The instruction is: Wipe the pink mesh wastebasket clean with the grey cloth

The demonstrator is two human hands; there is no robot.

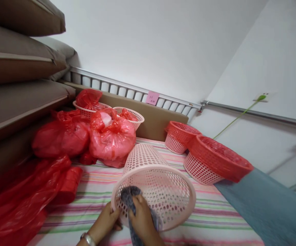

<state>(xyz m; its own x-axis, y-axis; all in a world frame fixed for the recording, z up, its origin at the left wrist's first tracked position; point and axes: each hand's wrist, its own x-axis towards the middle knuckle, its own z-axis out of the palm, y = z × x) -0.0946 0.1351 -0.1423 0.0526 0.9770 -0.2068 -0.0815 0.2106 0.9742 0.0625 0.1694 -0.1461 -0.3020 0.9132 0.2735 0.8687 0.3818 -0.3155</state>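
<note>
A pale pink perforated basket [148,166] lies tipped on its side on the striped sheet, its round mouth facing me. My left hand [106,218], with a silver bracelet at the wrist, grips the left lower part of its rim. At the basket's mouth, my right hand [142,215] holds a dark grey cloth [130,195] against the inside of the left wall. Part of the cloth hangs below my fingers, and another part shows to the right of my hand.
Filled red plastic bags [113,136] and loose red plastic [17,201] lie left. Two baskets [135,114] stand behind; two more [204,169], lined with red bags, stand right. Stacked cushions [22,65] rise at the left. Blue-grey fabric [263,201] lies at the right.
</note>
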